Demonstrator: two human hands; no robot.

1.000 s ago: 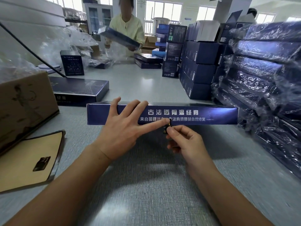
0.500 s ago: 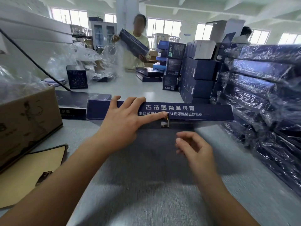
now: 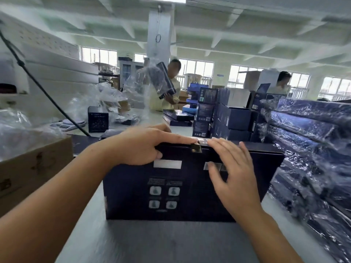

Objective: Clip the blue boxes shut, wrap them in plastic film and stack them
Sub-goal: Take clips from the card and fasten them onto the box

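— What are the hands doing?
— The left hand [image 3: 140, 145] grips the top edge of the flat dark-blue cardboard box [image 3: 190, 205]. Its fingers curl over the top, its thumb is on the near face, and its forefinger lies along the edge up to the small gold clasp [image 3: 196, 148]. The right hand [image 3: 233, 173] is spread flat, touching the near face just right of the clasp.
— And the box?
— On edge on the grey table [image 3: 171, 243], printed face toward the camera.
— Anything unclear?
— The print is blurred. I can't tell whether the clasp is fastened.

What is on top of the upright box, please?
The left hand grips the box's top edge beside a gold clasp; the right hand reaches it too. The top face is hidden.
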